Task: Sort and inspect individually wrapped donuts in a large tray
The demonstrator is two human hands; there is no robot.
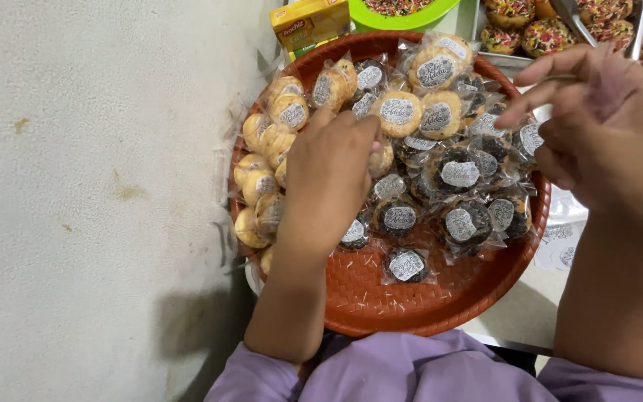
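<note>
Head view, looking straight down: round red-orange woven tray (pixel 411 305) full of small clear plastic packets, each with a round white label carrying dark script. Pale golden cookie packets (pixel 269 160) crowd the tray's left rim and the top middle; dark chocolate cookie packets (pixel 461 195) fill the centre and right. One dark packet (pixel 406 265) lies alone on bare weave near the front of the tray. Yellow rectangular box (pixel 309 24) sits just beyond the tray's far-left rim, next to a lime-green bowl (pixel 403 13) with sprinkled contents. Metal tray (pixel 519 61) at top right holds round sprinkle-topped pastries (pixel 546 36). White label sheets (pixel 560 242) lie on the surface just right of the red tray.

Left hand (pixel 330 179) is down over the tray's left-centre, back of hand up, fingers curled into the pile, touching packets beside a golden cookie (pixel 398 113); can't tell whether it actually grips one. Right hand (pixel 604 126) is raised above the tray's right edge, index and middle fingers stretched left, thumb side hidden; looks loosely narrow, nothing clearly held. Lilac sleeves (pixel 411 368) show at the bottom.
</note>
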